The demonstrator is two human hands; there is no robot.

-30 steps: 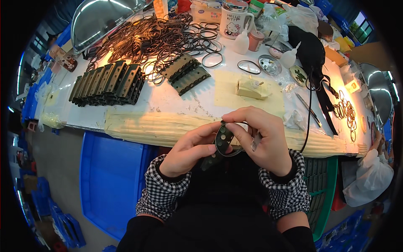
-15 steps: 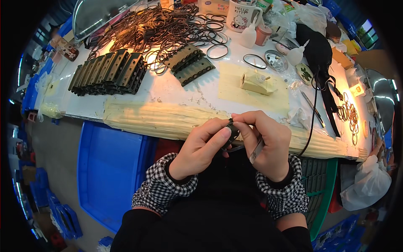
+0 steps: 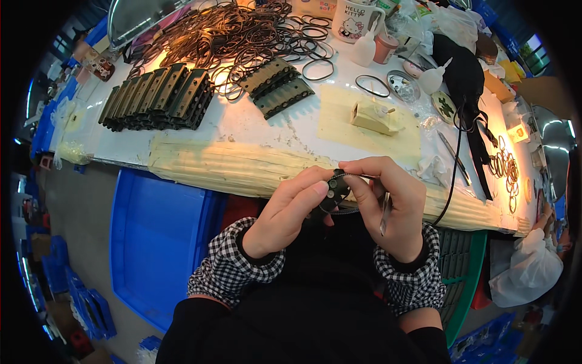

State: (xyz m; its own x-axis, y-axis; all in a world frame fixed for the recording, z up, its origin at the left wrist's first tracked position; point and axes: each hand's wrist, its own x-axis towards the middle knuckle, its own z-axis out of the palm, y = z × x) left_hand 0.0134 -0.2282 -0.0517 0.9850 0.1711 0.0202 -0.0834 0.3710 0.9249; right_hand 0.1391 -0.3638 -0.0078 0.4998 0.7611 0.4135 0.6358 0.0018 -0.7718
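Over the table's front edge, my left hand (image 3: 291,209) grips a dark green part (image 3: 335,189) with round wheels along its side. My right hand (image 3: 394,200) pinches a thin dark ribbed loop (image 3: 348,212) at the part's right end. The loop runs beside and below the part; how far it goes round is hidden by my fingers. A slim metal tool (image 3: 385,218) is also tucked in my right hand, pointing down. Beyond my hands lie two similar green parts (image 3: 279,88) side by side, and a stacked row of green parts (image 3: 157,100) stands further left.
Behind the green parts spreads a heap of dark loops (image 3: 224,36). A pale block (image 3: 373,118) sits on a yellow sheet. Right of it are a white cup (image 3: 354,23), squeeze bottles, a metal dish (image 3: 402,86) and a black cable. Below the table stand a blue bin (image 3: 157,242) and a green crate (image 3: 467,273).
The part has turned in my left hand, so its wheels show more. My right hand has shifted slightly right, and the dark loop now shows stretched between my hands.
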